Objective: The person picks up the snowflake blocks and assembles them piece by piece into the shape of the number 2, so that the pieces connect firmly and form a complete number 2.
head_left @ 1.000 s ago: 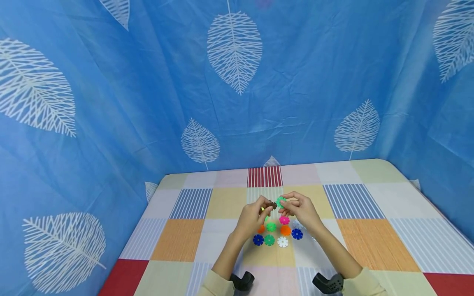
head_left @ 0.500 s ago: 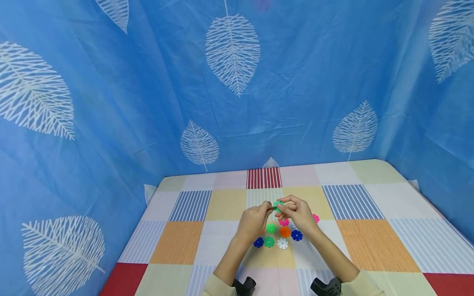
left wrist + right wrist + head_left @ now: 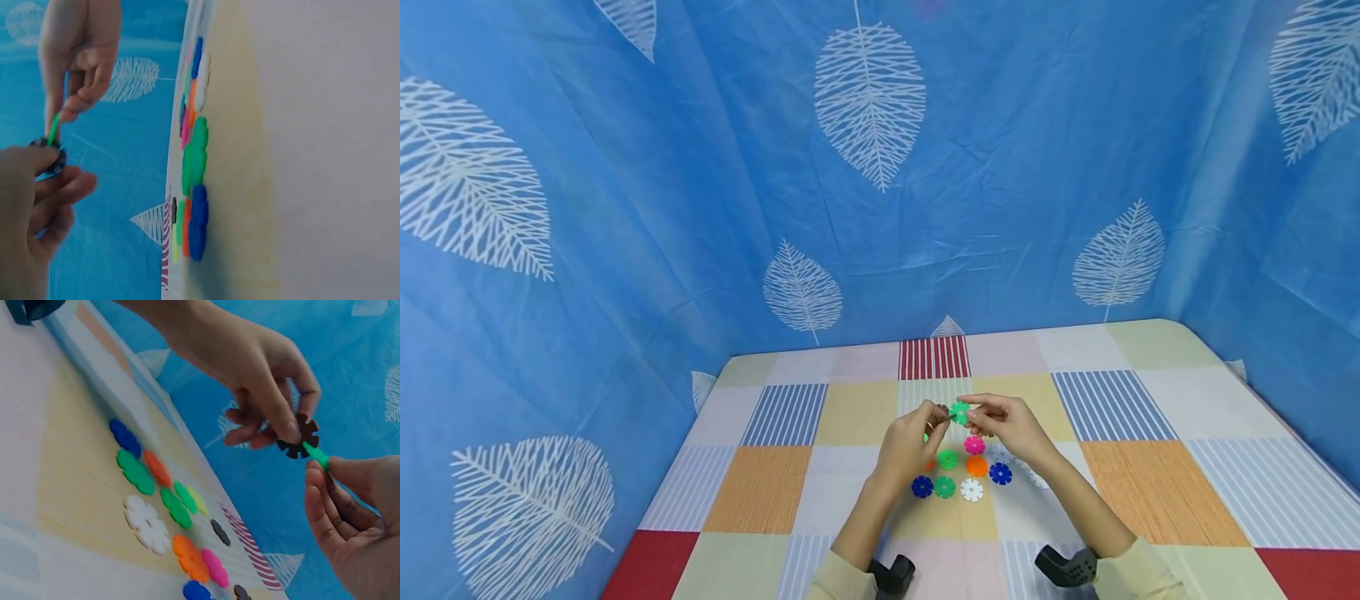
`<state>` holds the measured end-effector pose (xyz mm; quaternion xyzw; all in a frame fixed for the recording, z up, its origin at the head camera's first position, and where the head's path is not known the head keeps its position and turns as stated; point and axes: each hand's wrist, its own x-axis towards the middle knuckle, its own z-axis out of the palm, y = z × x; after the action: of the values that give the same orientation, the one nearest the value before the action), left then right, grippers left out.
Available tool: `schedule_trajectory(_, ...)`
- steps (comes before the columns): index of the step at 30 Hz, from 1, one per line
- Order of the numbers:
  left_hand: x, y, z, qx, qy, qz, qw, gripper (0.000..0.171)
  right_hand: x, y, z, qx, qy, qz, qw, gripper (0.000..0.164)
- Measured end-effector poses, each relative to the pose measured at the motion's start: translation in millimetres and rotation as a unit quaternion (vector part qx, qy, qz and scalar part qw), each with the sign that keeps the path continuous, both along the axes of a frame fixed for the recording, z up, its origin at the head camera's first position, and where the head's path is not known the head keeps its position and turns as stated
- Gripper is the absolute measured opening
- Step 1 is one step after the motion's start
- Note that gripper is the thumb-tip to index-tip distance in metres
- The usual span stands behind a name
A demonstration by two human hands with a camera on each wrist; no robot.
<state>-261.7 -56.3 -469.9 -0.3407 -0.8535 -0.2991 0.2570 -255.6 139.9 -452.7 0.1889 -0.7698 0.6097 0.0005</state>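
Observation:
In the head view, my left hand [image 3: 902, 443] and right hand [image 3: 1018, 429] are close together above the table. The left hand pinches a notched dark brown snowflake disc [image 3: 309, 429] between thumb and fingers. A green snowflake disc [image 3: 959, 412] is pinched by the right hand, thumb against its near side. Seen from the right wrist, the green disc stands edge-on and crosswise to the brown one, meeting its rim. Fingers cover parts of both discs, and I cannot tell how deep the notches engage.
Below the hands, several loose discs lie flat on the patchwork cloth, among them a white disc [image 3: 972, 489], a blue disc [image 3: 1001, 473], an orange disc [image 3: 977, 466] and a pink disc [image 3: 974, 445]. A blue leaf-print curtain [image 3: 985, 208] hangs behind the table.
The brown and green discs have come together from slightly apart. My left hand turned inward half a second ago and has since turned back; the green disc has shifted slightly left.

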Motion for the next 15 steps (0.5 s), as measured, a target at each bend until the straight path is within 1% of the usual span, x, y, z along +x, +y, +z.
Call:
schedule_trajectory(1, 0.4, -1, 0.5, 0.015, -0.049, -0.007, 0.9986, 0.016, 1.8, 1, 4.0, 0.014, 0.008, 0.001, 1.000, 0.030)
schedule_trajectory(2, 0.5, -2, 0.4, 0.036, -0.102, -0.015, 0.9940, 0.022, 3.9, 2, 7.9, 0.023, 0.013, 0.003, 1.000, 0.029)
schedule_trajectory(3, 0.6, -2, -0.1, 0.060, -0.152, -0.021, 0.9863, 0.027, 5.8, 3, 11.6, 0.033, 0.019, 0.005, 0.999, 0.028)
schedule_trajectory(4, 0.8, -1, -0.2, 0.086, -0.199, -0.026, 0.9760, 0.031, 6.9, 4, 13.9, 0.040, 0.022, 0.009, 0.999, 0.027)
schedule_trajectory(5, 1.5, 0, 0.0, 0.117, -0.239, -0.030, 0.9635, 0.034, 6.3, 4, 13.1, 0.048, 0.028, 0.013, 0.998, 0.027)
schedule_trajectory(6, 3.5, 1, 2.2, 0.148, -0.277, -0.035, 0.9488, 0.035, 5.4, 5, 11.7, 0.055, 0.032, 0.017, 0.998, 0.027)
schedule_trajectory(7, 6.0, 2, 5.2, 0.177, -0.303, -0.042, 0.9353, 0.035, 3.6, 5, 8.2, 0.063, 0.037, 0.022, 0.997, 0.027)
schedule_trajectory(8, 8.3, 4, 7.8, 0.200, -0.321, -0.050, 0.9243, 0.032, 1.0, 5, 3.5, 0.066, 0.041, 0.027, 0.997, 0.027)
schedule_trajectory(9, 11.2, 5, 11.8, 0.217, -0.336, -0.057, 0.9148, 0.028, -1.5, 5, -1.4, 0.070, 0.046, 0.031, 0.996, 0.026)
schedule_trajectory(11, 17.3, 6, 20.4, 0.237, -0.363, -0.068, 0.8986, 0.022, -5.8, 5, -10.1, 0.075, 0.058, 0.036, 0.995, 0.026)
schedule_trajectory(12, 19.7, 6, 23.9, 0.242, -0.378, -0.069, 0.8911, 0.021, -6.2, 4, -11.6, 0.078, 0.065, 0.035, 0.994, 0.027)
schedule_trajectory(15, 19.6, 5, 24.6, 0.252, -0.403, -0.063, 0.8776, 0.017, -7.0, 5, -14.8, 0.102, 0.075, 0.015, 0.992, 0.027)
